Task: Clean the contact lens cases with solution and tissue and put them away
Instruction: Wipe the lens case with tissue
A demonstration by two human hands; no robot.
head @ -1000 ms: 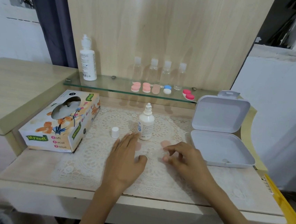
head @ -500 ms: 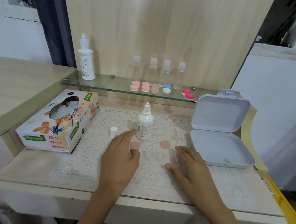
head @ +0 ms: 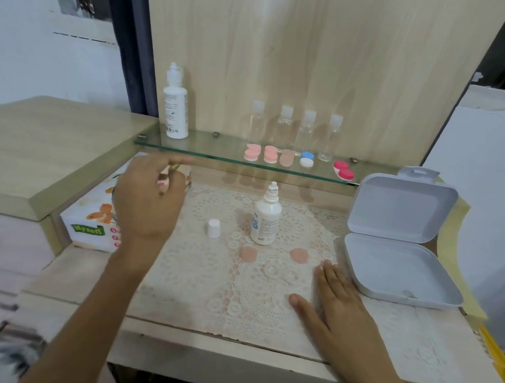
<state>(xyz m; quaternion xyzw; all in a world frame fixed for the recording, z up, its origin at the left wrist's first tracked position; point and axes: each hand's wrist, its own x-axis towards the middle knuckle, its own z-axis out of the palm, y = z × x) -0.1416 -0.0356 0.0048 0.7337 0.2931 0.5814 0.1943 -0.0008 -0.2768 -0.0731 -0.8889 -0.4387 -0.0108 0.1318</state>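
clear lens case [head: 280, 272] open on doily, two peach caps [head: 248, 254] beside

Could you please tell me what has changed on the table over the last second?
The left hand lifted off the lace mat and swung left over the tissue box, holding nothing. The right hand drew back right and lies flat. The solution bottle, its cap and both pink lids stayed put.

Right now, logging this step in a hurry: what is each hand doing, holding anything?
Left hand: open, raised above the tissue box, fingers loosely curled, holding nothing.
Right hand: open, flat on the lace mat, holding nothing.
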